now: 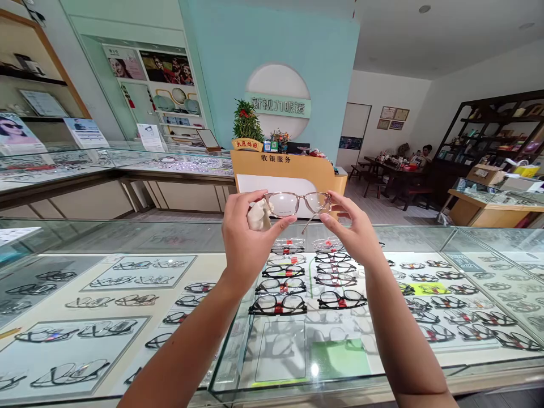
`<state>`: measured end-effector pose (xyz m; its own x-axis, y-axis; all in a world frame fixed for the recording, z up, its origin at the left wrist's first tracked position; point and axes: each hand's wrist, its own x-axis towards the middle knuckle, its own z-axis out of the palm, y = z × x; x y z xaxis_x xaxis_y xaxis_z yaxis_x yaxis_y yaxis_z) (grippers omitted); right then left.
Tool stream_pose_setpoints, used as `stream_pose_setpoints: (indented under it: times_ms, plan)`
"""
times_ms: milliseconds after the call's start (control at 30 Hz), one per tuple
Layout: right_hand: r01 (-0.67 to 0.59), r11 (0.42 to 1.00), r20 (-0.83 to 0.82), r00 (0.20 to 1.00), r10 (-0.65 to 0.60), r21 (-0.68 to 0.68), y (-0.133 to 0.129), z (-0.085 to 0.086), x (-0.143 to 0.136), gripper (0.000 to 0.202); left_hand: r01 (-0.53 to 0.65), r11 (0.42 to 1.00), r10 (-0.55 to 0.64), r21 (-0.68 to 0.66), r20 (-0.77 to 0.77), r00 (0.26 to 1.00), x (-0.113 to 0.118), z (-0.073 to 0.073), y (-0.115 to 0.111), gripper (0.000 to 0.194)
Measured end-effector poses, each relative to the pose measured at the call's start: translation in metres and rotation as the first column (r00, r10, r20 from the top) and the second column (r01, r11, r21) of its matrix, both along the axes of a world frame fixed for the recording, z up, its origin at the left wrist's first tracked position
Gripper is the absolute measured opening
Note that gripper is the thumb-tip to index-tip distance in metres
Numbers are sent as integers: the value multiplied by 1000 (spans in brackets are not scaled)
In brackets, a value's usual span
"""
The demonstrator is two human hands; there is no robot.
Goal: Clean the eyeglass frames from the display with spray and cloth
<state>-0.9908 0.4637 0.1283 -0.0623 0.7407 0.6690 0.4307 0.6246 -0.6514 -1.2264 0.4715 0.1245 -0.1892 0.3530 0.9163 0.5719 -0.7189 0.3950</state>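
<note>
A pair of eyeglasses [284,204] with a thin, pale brownish frame is held up above the glass display case. My left hand [250,232] grips its left rim between thumb and fingers. Bunched in that same hand is a whitish cloth [257,216], partly hidden by the fingers. At the other end, my right hand [351,229] pinches the right rim near the hinge. One temple arm [309,225] hangs down toward the case. Small print shows on the lenses.
Beneath my arms, the glass case [293,377] holds rows of eyeglasses [278,304], several with red tags. Beyond it stand a cashier counter [289,165] with a potted plant [247,122], and another display case [178,164] at the left. A person [425,153] sits by a dark table at the back right.
</note>
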Motion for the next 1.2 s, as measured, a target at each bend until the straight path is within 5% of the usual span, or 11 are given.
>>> stream_pose_setpoints:
  times_ms: [900,1200]
  plan:
    - [89,994,30,995,-91,62,1,-1,0,61,-17,998,22,59,-80,997,2,-6,5,60]
    - [207,948,51,973,-225,244,-6,-1,-7,54,94,987,-98,-130,-27,995,-4,-10,25,67]
